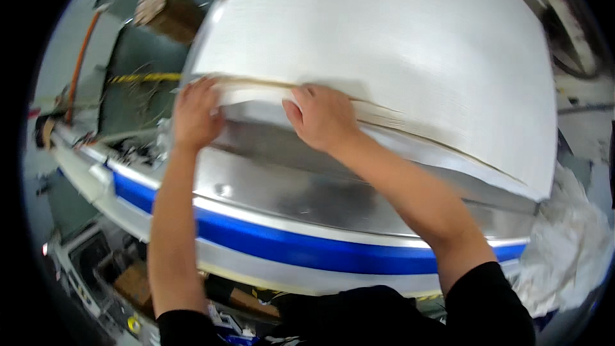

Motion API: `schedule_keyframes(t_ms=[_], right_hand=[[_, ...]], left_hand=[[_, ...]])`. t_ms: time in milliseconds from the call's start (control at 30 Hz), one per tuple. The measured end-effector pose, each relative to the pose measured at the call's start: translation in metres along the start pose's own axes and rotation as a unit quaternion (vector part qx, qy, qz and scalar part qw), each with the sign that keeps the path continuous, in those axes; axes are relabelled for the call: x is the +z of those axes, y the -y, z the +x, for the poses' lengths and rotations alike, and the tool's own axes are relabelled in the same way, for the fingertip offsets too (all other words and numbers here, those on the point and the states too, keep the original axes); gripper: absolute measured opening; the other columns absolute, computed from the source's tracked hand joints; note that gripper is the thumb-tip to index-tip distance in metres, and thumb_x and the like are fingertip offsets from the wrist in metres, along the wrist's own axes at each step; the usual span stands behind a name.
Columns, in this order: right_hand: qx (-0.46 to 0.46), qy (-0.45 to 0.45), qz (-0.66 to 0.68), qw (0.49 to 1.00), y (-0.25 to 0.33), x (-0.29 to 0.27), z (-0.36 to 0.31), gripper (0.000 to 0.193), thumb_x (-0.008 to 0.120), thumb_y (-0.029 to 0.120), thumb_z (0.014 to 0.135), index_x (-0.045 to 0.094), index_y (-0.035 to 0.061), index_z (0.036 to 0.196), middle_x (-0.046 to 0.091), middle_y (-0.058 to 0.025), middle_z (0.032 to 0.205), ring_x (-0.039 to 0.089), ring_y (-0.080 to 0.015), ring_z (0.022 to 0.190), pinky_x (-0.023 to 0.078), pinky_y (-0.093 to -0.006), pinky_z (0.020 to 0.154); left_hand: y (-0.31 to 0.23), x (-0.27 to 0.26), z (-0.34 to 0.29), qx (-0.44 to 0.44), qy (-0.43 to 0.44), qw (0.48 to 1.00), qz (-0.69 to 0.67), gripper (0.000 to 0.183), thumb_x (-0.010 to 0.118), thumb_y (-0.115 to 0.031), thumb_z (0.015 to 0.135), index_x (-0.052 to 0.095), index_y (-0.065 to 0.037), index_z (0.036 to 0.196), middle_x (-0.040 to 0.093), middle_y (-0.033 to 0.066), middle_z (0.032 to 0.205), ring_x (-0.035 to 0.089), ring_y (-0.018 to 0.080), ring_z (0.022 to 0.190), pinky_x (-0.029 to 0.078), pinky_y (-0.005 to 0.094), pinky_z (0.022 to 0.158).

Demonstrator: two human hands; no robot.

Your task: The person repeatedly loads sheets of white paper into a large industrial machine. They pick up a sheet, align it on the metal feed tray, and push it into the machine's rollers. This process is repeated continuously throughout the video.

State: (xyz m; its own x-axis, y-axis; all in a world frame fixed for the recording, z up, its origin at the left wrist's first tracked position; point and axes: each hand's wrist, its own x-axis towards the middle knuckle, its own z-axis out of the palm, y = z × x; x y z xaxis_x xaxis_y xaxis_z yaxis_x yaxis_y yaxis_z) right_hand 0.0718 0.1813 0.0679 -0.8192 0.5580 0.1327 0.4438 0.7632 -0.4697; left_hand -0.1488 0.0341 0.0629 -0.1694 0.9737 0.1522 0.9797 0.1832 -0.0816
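Note:
A broad stack of thin white sheet material (pixel 384 38), looking like layered cloth, lies across a shiny metal table (pixel 288 189). Its near edge is lifted and parted, with a brownish line between the layers. At the left front corner my left hand (pixel 198 115) is closed over that edge, fingers curled. My right hand (pixel 325 117) grips the same edge nearer the middle, its fingers bent onto the top and its thumb apart toward the left. The fingertips of both hands are partly hidden.
A blue strip (pixel 307 248) runs along the table's front. Crumpled whitish plastic (pixel 564 243) hangs at the right end. On the floor at the far left stand a brown carton (pixel 170 9) and an orange pole (pixel 82 64). Below the table is an open box (pixel 132 285).

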Motion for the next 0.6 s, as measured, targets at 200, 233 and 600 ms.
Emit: schedule_keyframes(t_ms=[200, 233, 600], right_hand=[[0.143, -0.046, -0.152, 0.977, -0.145, -0.103, -0.161, 0.031, 0.048, 0.033, 0.087, 0.063, 0.0077, 0.077, 0.060, -0.0110, 0.073, 0.059, -0.0293, 0.072, 0.044, -0.0414, 0.072], [0.187, -0.022, -0.206, 0.960, -0.178, -0.124, -0.191, 0.034, 0.045, 0.033, 0.089, 0.064, 0.0077, 0.075, 0.060, -0.0107, 0.071, 0.059, -0.0294, 0.071, 0.044, -0.0422, 0.074], [0.339, 0.017, -0.386, 0.858, -0.421, -0.284, -0.402, 0.053, 0.033, 0.038, 0.094, 0.065, 0.0029, 0.070, 0.064, -0.0133, 0.070, 0.062, -0.0287, 0.075, 0.035, -0.0436, 0.096]], left_hand=[[0.001, -0.028, 0.008, -0.004, 0.112, 0.989, 0.101, 0.049, 0.063, -0.004, 0.065, 0.047, -0.009, 0.111, 0.054, 0.0119, 0.111, 0.051, 0.0283, 0.105, 0.034, 0.0408, 0.095], [-0.009, -0.033, 0.022, -0.024, 0.187, 0.978, 0.089, 0.049, 0.062, -0.006, 0.067, 0.047, -0.009, 0.113, 0.054, 0.0119, 0.110, 0.051, 0.0280, 0.105, 0.034, 0.0409, 0.094], [0.089, 0.071, 0.029, -0.066, 0.289, 0.921, 0.254, 0.020, 0.050, -0.010, 0.085, 0.062, -0.004, 0.100, 0.062, 0.0122, 0.096, 0.060, 0.0273, 0.087, 0.049, 0.0357, 0.073]])
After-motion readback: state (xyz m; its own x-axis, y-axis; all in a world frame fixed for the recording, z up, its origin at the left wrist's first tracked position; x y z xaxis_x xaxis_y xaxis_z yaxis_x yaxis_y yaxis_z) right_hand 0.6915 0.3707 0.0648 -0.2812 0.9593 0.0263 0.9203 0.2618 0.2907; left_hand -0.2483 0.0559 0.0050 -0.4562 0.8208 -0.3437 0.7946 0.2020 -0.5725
